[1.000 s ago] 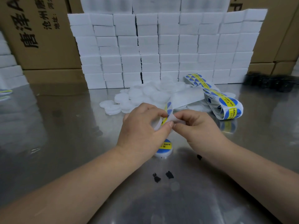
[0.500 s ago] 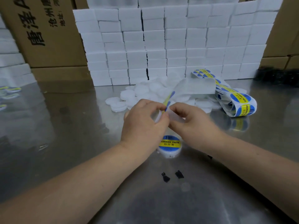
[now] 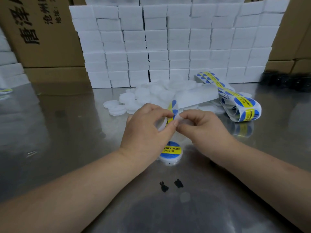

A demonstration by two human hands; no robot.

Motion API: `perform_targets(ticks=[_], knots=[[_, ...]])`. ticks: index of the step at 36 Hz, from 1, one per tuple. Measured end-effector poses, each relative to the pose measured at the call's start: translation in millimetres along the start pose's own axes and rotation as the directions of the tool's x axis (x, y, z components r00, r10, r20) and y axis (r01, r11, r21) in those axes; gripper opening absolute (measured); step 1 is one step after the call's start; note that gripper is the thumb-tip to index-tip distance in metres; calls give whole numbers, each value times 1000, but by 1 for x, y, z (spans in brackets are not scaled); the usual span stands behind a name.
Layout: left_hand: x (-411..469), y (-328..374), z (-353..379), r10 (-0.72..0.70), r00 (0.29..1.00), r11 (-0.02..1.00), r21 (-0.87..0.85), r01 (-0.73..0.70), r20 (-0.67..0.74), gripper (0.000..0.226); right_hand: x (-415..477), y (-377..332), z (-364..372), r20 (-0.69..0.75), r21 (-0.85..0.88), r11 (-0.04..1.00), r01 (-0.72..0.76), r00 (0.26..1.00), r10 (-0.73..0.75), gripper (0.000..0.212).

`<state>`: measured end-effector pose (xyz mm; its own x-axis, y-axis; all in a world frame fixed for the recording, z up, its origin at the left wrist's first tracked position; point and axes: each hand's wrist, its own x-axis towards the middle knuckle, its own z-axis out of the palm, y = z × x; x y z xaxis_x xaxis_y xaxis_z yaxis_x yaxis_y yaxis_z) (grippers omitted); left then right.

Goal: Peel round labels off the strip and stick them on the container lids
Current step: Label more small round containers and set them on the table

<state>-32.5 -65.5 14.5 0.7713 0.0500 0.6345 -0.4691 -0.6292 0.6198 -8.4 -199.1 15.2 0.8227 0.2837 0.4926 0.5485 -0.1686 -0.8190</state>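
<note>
left hand (image 3: 148, 132): pinching the label (image 3: 173, 110) between thumb and forefinger, other fingers curling in close; cupping something white and round beneath, too hidden for naming.
right hand (image 3: 206, 130): pinching the strip (image 3: 196, 97) at its bare near end between thumb and forefinger, remaining fingers folding under; meeting the left hand at the fingertips.
label: standing almost edge-on just above the pinching fingers, showing blue and yellow, hanging in the air over the table (image 3: 50, 140) and not touching it.
strip: running back and rightward from the hands as a bare white band, passing over the lids (image 3: 148, 96), then looping into a loose coil (image 3: 242, 106) of blue-and-yellow stickers lying at the right.
lids: lying in a loose white heap just beyond the hands, in front of the boxes (image 3: 168, 47).
labelled lid (image 3: 170, 153): resting flat on the table directly below the hands, beside the left wrist, showing a blue disc crossed by a yellow band reading "PASTE"; hiding partly behind the left hand.
table: gleaming like steel, mirroring the boxes and coil.
boxes: standing stacked as a white wall behind the lids.
cartons (image 3: 43, 34): standing brown behind the boxes, carrying black printed characters.
specks (image 3: 170, 185): lying dark on the table between the forearms.
</note>
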Motion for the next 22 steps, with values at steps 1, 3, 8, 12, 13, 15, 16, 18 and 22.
perform_targets(ticks=[1,3,8,12,13,15,16,18,22], knots=[[0,0,0,3,1000,1000,0,-3,4,9,0,0,0,-9,7,1000,-11,1000,11,28],[0,0,-1,6,1000,1000,9,-6,8,14,1,1,1,-26,31,999,-44,999,44,28],[1,-4,0,17,1000,1000,9,-17,0,16,1,2,1,-33,79,993,-88,995,91,26],[1,-11,1,10,999,999,-31,-12,-50,13,2,4,1,-60,54,993,-109,992,112,28],[2,-12,1,11,998,1000,-29,-13,-62,18,2,4,1,-64,37,993,-111,991,113,29],[4,-14,2,11,997,1000,-24,-14,-82,27,2,4,0,-71,18,992,-122,990,123,31],[5,-15,2,10,996,1000,-26,-12,-89,31,2,4,-1,-75,17,991,-134,988,135,31],[6,-16,2,-9,995,999,-41,5,-100,34,2,4,-2,-87,-9,986,-167,982,166,27],[10,-18,1,-129,979,986,-126,109,-156,30,5,4,-5,-130,-116,974,-195,975,180,30]])
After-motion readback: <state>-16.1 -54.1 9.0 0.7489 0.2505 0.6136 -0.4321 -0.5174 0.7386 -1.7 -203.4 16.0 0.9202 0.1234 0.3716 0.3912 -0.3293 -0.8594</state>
